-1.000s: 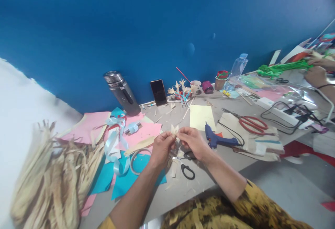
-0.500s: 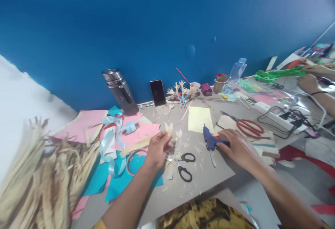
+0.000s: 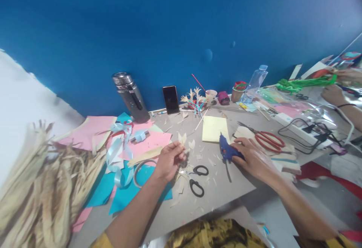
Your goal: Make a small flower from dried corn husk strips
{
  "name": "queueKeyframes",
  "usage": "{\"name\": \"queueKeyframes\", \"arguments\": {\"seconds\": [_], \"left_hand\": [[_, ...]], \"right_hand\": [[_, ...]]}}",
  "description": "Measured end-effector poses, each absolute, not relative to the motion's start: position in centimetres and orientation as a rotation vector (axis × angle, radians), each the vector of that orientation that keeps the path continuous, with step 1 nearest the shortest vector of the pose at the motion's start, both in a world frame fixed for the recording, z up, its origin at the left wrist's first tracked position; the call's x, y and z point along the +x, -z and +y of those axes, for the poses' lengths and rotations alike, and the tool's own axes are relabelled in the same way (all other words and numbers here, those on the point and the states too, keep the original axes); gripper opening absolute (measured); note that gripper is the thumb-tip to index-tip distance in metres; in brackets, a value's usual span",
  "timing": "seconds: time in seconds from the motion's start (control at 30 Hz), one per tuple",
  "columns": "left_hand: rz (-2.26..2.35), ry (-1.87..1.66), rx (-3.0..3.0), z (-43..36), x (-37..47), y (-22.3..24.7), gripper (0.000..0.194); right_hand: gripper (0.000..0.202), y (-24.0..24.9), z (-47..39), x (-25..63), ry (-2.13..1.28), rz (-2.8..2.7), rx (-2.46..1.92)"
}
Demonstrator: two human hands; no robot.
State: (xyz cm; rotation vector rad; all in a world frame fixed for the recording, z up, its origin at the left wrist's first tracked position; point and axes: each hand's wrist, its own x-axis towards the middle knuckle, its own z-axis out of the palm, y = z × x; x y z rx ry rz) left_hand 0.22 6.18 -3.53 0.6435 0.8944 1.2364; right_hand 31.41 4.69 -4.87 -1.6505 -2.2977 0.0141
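My left hand (image 3: 169, 160) pinches a small pale husk flower (image 3: 182, 139) upright above the grey table (image 3: 226, 187). A second small husk petal (image 3: 192, 144) stands just right of it. My right hand (image 3: 253, 158) is wrapped around the handle of the blue glue gun (image 3: 226, 150), whose nozzle points toward the yellow paper sheet (image 3: 215, 128). Black-handled scissors (image 3: 196, 180) lie between my hands, among husk scraps.
A pile of dried husks (image 3: 42, 187) fills the left. Pink and blue papers (image 3: 147, 142), light-blue ribbon (image 3: 117, 151), a steel flask (image 3: 130, 97), a phone (image 3: 171, 99), cups, a water bottle (image 3: 254, 80), red scissors (image 3: 268, 138) and a power strip with cables (image 3: 305, 127) crowd the table. Another person's hands (image 3: 338, 89) work at far right.
My right hand left the husk flower, reached right and closed around the glue gun. My left hand kept the flower, almost still.
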Motion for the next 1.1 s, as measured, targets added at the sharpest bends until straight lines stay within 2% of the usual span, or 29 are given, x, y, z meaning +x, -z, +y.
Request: {"name": "queueKeyframes", "arguments": {"seconds": [0.2, 0.43, 0.67, 0.8, 1.1], "left_hand": [[0.888, -1.251, 0.608, 6.4, 0.1, 3.7, 0.031], [0.912, -1.225, 0.637, 6.2, 0.4, 3.5, 0.029], [0.980, -1.194, 0.762, 6.0, 0.8, 4.3, 0.024], [0.999, -1.186, 0.786, 6.0, 1.0, 4.8, 0.023], [1.009, -1.132, 0.815, 5.4, 1.9, 4.4, 0.026]], "right_hand": [[0.040, 4.6, 4.3, 34.2, -0.090, -2.193, -1.506], [0.036, 2.0, 3.6, 31.3, -0.369, -2.328, -1.147], [0.040, 2.5, 4.5, 27.9, -0.333, -2.530, -0.827], [0.033, 2.2, 4.8, 27.9, -0.358, -2.570, -0.762], [0.042, 2.2, 4.8, 27.8, -0.356, -2.607, -0.725]]}}
